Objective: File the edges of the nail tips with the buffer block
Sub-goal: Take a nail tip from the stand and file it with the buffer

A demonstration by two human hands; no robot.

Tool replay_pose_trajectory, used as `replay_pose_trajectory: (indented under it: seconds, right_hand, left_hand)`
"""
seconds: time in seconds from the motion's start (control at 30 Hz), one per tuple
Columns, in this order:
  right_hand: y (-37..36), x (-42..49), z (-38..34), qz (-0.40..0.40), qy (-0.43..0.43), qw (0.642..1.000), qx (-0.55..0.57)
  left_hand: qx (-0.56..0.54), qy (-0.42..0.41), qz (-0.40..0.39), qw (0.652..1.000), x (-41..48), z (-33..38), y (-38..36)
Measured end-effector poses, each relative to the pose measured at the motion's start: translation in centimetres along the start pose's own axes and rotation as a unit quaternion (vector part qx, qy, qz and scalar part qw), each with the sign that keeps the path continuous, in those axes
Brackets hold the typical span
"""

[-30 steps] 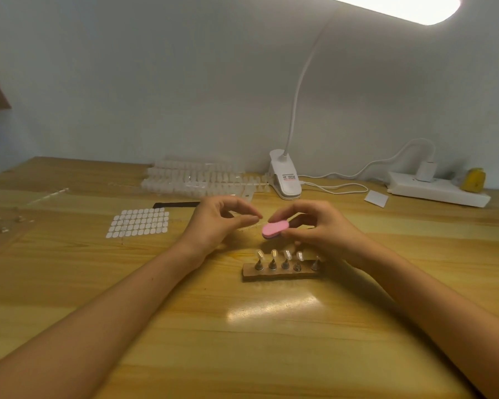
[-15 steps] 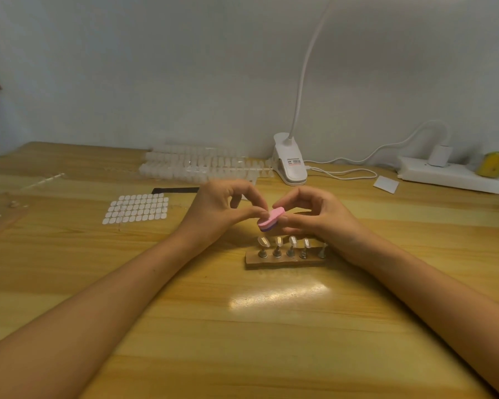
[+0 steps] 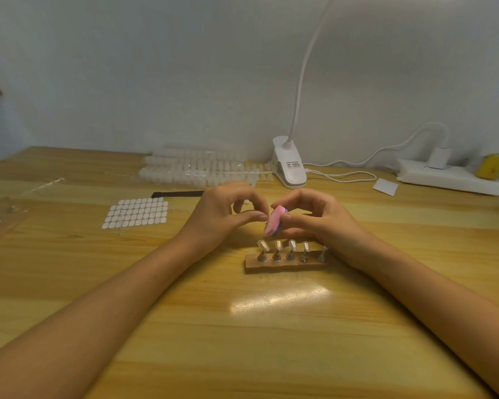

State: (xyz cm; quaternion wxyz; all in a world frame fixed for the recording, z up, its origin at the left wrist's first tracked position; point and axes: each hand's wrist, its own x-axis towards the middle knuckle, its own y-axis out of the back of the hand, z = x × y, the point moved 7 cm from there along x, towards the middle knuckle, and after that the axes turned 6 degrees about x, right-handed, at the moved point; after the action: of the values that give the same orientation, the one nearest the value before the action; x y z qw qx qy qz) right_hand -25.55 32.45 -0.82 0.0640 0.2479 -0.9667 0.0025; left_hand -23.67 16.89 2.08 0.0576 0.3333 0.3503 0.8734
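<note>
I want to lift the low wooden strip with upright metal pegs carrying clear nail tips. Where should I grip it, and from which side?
Probably pinch the low wooden strip by its front and back faces at the bare left end, from the left. Upright metal pegs and clear nail tips crowd its top; the right hand, holding the pink buffer block, is near its right end.

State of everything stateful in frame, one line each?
Buffer block: tilted, gripped by the right hand.
Left hand: fingertips pinched beside the block; contents too small to see.
Nail tips: upright on the stand.
Charger: plugged into the power strip.
</note>
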Motion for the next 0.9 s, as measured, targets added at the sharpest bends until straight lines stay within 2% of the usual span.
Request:
replay_pose_trajectory:
  seconds: [0.37, 0.63, 0.73, 0.83, 0.9]
  right_hand:
    - [-0.3, -0.2, -0.3, -0.021, 0.000, 1.000, 0.015]
    - [-0.5, -0.2, -0.2, -0.026, -0.006, 0.999, 0.030]
    - [-0.2, -0.1, -0.1, -0.005, -0.016, 0.999, 0.049]
    - [0.8, 0.0, 0.2, 0.058, -0.014, 0.995, 0.086]
    - [0.7, 0.0, 0.3, 0.053, -0.020, 0.996, 0.068]
  left_hand:
    - [-0.124, 0.094, -0.027, 0.987, 0.4, -0.9, -0.5]
    - [-0.141, 0.097, -0.034, 0.985, 0.3, -0.7, -0.6]
    - [-0.133, 0.093, -0.015, 0.987, 0.3, -0.6, -0.4]
    - [-0.148, 0.097, -0.002, 0.984, 0.3, -0.7, -0.1]
    - [-0.147, 0.093, 0.003, 0.985, 0.3, -0.8, -0.1]
